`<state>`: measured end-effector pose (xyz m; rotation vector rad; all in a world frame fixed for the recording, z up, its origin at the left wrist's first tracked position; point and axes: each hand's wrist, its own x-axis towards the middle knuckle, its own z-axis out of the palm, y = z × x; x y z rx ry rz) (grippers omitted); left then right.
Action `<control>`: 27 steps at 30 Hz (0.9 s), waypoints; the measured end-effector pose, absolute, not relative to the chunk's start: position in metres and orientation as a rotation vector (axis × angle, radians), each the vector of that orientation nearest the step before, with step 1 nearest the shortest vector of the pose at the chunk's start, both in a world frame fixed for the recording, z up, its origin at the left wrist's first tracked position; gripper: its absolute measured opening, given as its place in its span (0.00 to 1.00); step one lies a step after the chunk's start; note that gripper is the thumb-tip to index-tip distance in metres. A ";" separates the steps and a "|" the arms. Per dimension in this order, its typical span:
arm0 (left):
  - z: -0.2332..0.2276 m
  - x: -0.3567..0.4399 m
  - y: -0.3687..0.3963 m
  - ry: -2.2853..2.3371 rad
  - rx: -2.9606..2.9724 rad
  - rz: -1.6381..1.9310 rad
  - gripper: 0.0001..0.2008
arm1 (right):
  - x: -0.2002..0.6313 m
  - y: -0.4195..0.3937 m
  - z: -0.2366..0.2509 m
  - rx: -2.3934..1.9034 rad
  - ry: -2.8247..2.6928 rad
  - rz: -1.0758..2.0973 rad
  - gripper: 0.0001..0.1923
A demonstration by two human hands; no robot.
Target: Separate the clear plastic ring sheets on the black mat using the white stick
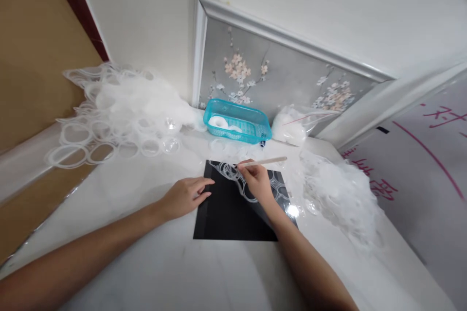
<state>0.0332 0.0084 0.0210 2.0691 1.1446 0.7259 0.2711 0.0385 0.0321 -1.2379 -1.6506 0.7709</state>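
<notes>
A black rectangular sheet (pixel 228 218) lies on the white tabletop in front of me. Several clear plastic rings (pixel 229 170) rest along its far part, bunched near the top. In my right hand (pixel 257 182) is a thin pale stick (pixel 268 160), held like a pen between closed fingers, with its tip by the rings. What kind of tool it is I cannot make out. At the sheet's left edge, my left hand (pixel 188 197) is open, fingers pointing right, with nothing in it.
A large heap of clear rings (pixel 134 107) is piled at the left, another pile (pixel 339 194) at the right. Behind the sheet stand a blue plastic basket (pixel 251 115) holding white rolls and a clear bag (pixel 292 126). A framed floral picture (pixel 284 63) leans behind.
</notes>
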 end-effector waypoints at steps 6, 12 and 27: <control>0.038 0.050 0.003 1.163 1.773 0.684 0.17 | 0.247 0.010 0.038 -1.138 -1.469 1.082 0.13; 0.044 0.062 0.001 1.103 1.528 0.645 0.23 | 0.233 -0.006 0.033 -1.042 -1.374 1.185 0.11; 0.033 0.060 0.003 1.231 1.258 0.711 0.12 | 0.228 -0.006 0.031 -1.099 -1.604 0.723 0.09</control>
